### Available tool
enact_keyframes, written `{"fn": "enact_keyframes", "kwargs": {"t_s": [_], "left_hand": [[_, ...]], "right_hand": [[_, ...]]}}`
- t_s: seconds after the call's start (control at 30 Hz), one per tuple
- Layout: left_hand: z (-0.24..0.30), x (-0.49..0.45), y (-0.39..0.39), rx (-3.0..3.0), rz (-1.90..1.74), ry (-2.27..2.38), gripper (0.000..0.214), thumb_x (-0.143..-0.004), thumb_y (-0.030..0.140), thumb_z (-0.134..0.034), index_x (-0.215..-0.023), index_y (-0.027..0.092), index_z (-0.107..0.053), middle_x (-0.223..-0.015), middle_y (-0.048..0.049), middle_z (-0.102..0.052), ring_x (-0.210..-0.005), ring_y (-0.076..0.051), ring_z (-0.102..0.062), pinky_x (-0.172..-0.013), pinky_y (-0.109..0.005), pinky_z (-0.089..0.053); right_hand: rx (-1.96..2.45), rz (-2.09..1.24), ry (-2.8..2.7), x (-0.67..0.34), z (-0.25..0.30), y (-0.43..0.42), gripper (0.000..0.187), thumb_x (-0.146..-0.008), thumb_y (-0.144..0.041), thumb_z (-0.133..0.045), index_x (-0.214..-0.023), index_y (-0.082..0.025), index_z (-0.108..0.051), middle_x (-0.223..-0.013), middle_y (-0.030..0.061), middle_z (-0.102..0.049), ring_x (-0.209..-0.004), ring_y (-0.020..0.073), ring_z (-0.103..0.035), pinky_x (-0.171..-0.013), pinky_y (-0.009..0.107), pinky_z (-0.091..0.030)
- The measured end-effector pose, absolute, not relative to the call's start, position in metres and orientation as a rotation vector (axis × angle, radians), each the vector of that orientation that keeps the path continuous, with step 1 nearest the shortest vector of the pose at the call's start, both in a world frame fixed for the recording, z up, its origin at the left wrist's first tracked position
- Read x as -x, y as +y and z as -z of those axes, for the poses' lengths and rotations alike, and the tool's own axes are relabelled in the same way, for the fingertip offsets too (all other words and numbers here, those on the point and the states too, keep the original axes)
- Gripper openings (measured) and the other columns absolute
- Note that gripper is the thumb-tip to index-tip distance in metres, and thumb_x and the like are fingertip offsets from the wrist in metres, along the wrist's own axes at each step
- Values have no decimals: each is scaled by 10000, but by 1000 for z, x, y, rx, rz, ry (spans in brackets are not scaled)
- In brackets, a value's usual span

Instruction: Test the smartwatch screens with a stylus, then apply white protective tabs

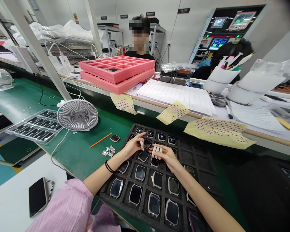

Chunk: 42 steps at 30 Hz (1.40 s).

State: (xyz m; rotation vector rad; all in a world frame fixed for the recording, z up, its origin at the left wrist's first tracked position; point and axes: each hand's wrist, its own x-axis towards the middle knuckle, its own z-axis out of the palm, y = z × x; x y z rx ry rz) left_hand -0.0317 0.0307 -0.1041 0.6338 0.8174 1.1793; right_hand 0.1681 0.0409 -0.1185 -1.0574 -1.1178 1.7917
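My left hand [133, 144] is over the upper part of a black foam tray [187, 156]. Its index finger reaches forward, the other fingers are bent, and white covering shows near the fingertips. My right hand [166, 156] faces it, fingers curled, with white bands that look like finger cots. Between the hands lies a dark-faced smartwatch [147, 143]; whether either hand grips it is unclear. Lit watch faces [161, 137] fill the tray's far row. Nearer pockets hold dark watches with pale frames, such as one watch [154, 204] near the front.
On the green bench lie an orange stick [101, 140], a loose watch [115, 138] and small pale pieces [108, 150]. A fan [77, 115] stands beside a clear tray of dark parts [36, 126]. Pink foam trays [117, 69] sit on the shelf; a person [140, 38] is behind.
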Motion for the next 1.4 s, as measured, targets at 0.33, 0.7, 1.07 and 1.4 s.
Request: {"fn": "enact_keyframes", "kwargs": {"t_s": [0.33,0.7,1.07,1.4], "left_hand": [[107,36,31,-710,-1193,832,553,-699,173,-561,-1251,152,-582,-744,9,-547,-584,-124,-523,-537,-264,-450],[112,38,34,-739,-1192,869,519,-685,193,-549,-1201,158,-594,-722,19,-546,-553,-115,-521,-511,-250,-453],[112,40,33,-757,-1189,884,523,-694,191,-538,-1213,153,-586,-733,13,-539,-564,-119,-518,-511,-257,-458],[111,40,31,-762,-1190,870,488,-709,188,-541,-1194,167,-598,-744,12,-542,-567,-113,-522,-524,-246,-453]], "right_hand": [[1056,-1758,-1151,-167,128,43,566,-405,-356,-947,-908,-179,-757,-915,106,-787,-923,350,-736,-927,500,-539],[1052,-1765,-1152,-167,118,40,534,-424,-339,-948,-899,-184,-759,-908,98,-787,-932,347,-732,-936,496,-529],[1012,-1765,-1197,-169,128,42,502,-497,-322,-932,-948,-190,-754,-944,105,-785,-983,354,-719,-950,502,-520],[1011,-1760,-1178,-168,130,42,500,-492,-313,-930,-945,-195,-754,-927,94,-787,-955,347,-729,-935,489,-531]]}}
